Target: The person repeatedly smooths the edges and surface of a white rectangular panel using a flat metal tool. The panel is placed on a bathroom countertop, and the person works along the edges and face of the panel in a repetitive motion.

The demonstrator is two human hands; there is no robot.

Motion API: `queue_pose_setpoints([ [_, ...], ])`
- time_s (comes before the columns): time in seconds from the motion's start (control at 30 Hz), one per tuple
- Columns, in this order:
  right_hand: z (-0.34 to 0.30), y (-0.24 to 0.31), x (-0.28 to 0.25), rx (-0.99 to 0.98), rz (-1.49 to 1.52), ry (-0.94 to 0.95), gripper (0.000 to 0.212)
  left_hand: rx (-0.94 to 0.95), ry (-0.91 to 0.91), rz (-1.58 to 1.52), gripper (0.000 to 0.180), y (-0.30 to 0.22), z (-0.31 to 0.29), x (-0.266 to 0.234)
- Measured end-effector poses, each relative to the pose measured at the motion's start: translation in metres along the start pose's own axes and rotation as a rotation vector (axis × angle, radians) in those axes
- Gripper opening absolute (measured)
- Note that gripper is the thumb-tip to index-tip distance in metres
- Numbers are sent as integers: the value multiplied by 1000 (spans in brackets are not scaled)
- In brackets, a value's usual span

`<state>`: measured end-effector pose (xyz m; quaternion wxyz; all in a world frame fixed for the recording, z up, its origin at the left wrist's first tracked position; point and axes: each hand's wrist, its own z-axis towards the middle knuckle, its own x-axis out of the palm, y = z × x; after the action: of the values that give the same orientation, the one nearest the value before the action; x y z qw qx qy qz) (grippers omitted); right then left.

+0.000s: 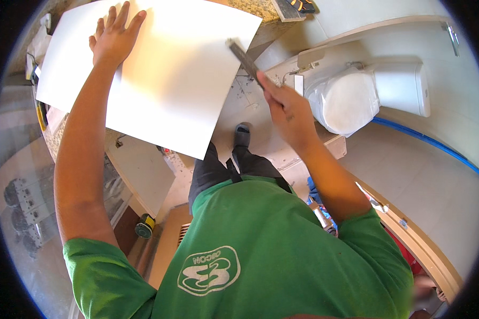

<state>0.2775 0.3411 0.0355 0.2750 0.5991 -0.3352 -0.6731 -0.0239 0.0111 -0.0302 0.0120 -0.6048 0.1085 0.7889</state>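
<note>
A large white panel [175,69] lies over a speckled stone counter, its near corner sticking out past the counter's front. My left hand [113,37] rests flat on the panel's far left part, fingers spread. My right hand [288,109] is closed round one end of a flat, dark grey file [244,57]. The file slants up and to the left, its far end over the panel's right edge. Whether it touches that edge I cannot tell. Its tip is slightly blurred.
At the right stands a toilet [351,101] wrapped in clear plastic. A blue pipe [426,141] runs along the floor behind it. Speckled counter [250,8] shows beyond the panel. A green and black can [145,226] sits at lower left. Debris dots the floor below the panel.
</note>
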Motion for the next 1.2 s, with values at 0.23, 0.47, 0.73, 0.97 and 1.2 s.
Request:
queue_pose_setpoints([
  [0.23,59,-23,17,-115,34,-89,47,21,-57,40,84,5,2,11],
  [0.47,-5,-14,8,-19,17,-9,53,0,-9,17,84,3,4,7],
  [0.73,13,-13,17,-39,26,62,57,24,-40,12,83,5,2,10],
  [0.97,-26,-7,8,35,-35,122,58,-2,29,-41,82,1,4,-1],
  [1.2,-23,-1,12,30,-41,137,58,-11,71,-92,86,-4,3,-13],
])
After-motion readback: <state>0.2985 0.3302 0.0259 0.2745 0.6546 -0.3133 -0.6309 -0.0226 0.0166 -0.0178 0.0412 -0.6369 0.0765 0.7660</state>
